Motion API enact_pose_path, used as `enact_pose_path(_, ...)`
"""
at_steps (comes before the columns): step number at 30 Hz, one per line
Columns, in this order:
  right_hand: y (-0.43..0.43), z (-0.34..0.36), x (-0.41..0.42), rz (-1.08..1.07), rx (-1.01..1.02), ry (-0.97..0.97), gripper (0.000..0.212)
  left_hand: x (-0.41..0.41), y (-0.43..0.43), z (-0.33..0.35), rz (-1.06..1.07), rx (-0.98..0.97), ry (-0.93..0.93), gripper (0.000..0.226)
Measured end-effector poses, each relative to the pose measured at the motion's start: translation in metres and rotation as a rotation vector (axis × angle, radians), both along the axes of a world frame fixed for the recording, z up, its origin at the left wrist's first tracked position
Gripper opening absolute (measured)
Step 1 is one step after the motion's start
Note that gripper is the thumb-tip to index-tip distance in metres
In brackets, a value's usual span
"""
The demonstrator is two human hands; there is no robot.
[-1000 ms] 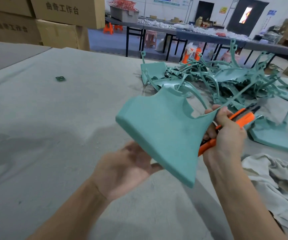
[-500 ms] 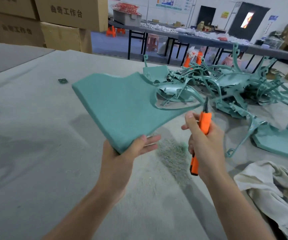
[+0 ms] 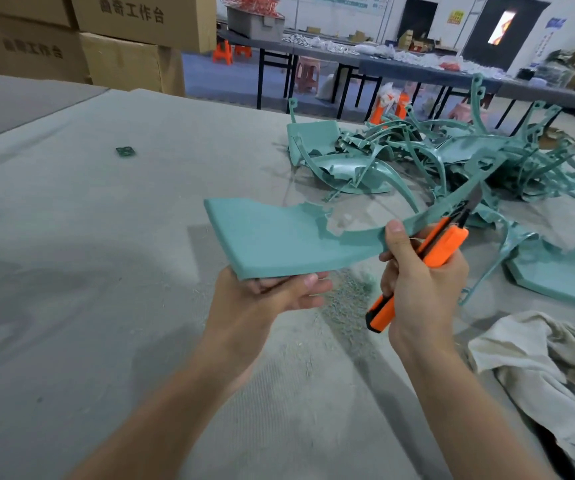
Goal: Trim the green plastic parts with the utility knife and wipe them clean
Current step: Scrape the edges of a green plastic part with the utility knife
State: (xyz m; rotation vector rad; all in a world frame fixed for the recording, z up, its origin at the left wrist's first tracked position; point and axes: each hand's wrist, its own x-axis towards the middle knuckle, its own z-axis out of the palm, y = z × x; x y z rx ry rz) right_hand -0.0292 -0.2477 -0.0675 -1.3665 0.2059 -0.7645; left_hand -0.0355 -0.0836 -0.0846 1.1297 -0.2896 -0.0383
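Head view
Held part: one matte teal-green plastic panel (image 3: 279, 237), broad and flat with a thick rounded rim. It narrows into a thin curved strip, with ragged flash along its cut-out. It is held in the air above the worktop, between both hands.
Left hand: the left hand (image 3: 261, 303) grips the panel's near edge, its fingers (image 3: 301, 285) curled underneath. Part of the grip is hidden by the panel.
Right hand: the right hand (image 3: 417, 285) has its fingers clamped round the knife handle, with the thumb tip pressed on the strip.
Knife: one orange plastic utility knife (image 3: 443, 245) with black trim. Its grey blade is extended against the strip, and its mid-handle is hidden in the palm.
Worktop: grey worktop (image 3: 106, 244) with a coarse, felt-like covering.
Shavings: a patch of fine green-grey shavings (image 3: 344, 301) lies below the hands.
Pile: a tangled heap of glossy teal-green plastic parts (image 3: 417, 157), too interlocked to count and cut off at the right.
Cloth: one crumpled off-white cloth (image 3: 549, 358), cut off at the right edge.
Scrap: one small dark-green square scrap (image 3: 125, 151), its detail too small to read.
Boxes: four brown cardboard boxes (image 3: 123, 39), cropped at the top and left.
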Motion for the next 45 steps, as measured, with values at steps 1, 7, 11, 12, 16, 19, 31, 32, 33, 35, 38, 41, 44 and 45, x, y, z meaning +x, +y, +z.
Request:
enact_pose_path(1, 0.002, -0.001, -0.001, -0.003, -0.013, -0.009, 0.032, 0.000, 0.000, 0.000, 0.031, 0.012, -0.003, 0.023)
enact_pose_path(7, 0.022, -0.007, -0.007, 0.002, -0.094, -0.085, 0.020, -0.001, -0.006, -0.001, 0.120, -0.002, -0.019, 0.039)
enact_pose_path(11, 0.038, -0.013, -0.011, 0.055, -0.125, -0.069, 0.037, -0.001, -0.004, 0.000, 0.196, -0.027, -0.050, 0.035)
enact_pose_path(12, 0.040, -0.013, -0.012, 0.059, -0.122, -0.068, 0.041, 0.000, -0.002, 0.000, 0.208, -0.026, -0.057, 0.033)
enact_pose_path(16, 0.038, -0.013, -0.011, 0.055, -0.123, -0.069, 0.038, 0.001, 0.002, 0.003, 0.217, -0.007, -0.049, 0.025)
enact_pose_path(19, 0.035, -0.013, -0.009, 0.039, -0.127, -0.079, 0.039, 0.002, 0.002, 0.001, 0.193, -0.013, -0.012, 0.015)
enact_pose_path(31, 0.025, -0.006, -0.008, -0.002, -0.161, -0.120, 0.058, 0.004, 0.006, 0.004, 0.064, -0.030, -0.110, 0.026)
enact_pose_path(32, 0.024, -0.005, -0.008, -0.004, -0.153, -0.123, 0.057, 0.005, 0.009, 0.004, 0.060, -0.061, -0.112, 0.026)
enact_pose_path(33, 0.022, -0.004, -0.008, -0.009, -0.140, -0.126, 0.052, 0.006, 0.014, 0.005, 0.046, -0.118, -0.095, 0.026)
enact_pose_path(35, 0.016, -0.002, -0.007, -0.021, -0.125, -0.135, 0.036, 0.009, 0.025, 0.009, -0.013, -0.244, -0.018, 0.045)
enact_pose_path(38, 0.009, 0.004, -0.007, -0.013, -0.100, -0.149, 0.028, 0.012, 0.035, 0.012, -0.084, -0.241, 0.109, 0.058)
enact_pose_path(41, 0.006, 0.011, -0.010, 0.009, -0.073, -0.185, 0.016, 0.010, 0.029, 0.010, -0.118, 0.029, 0.105, 0.024)
enact_pose_path(44, 0.003, 0.016, -0.012, 0.148, -0.164, -0.207, 0.024, 0.007, 0.022, 0.007, -0.091, 0.018, 0.099, 0.004)
enact_pose_path(45, 0.003, 0.016, -0.012, 0.193, -0.223, -0.179, 0.028, 0.007, 0.021, 0.008, -0.051, -0.038, 0.110, 0.005)
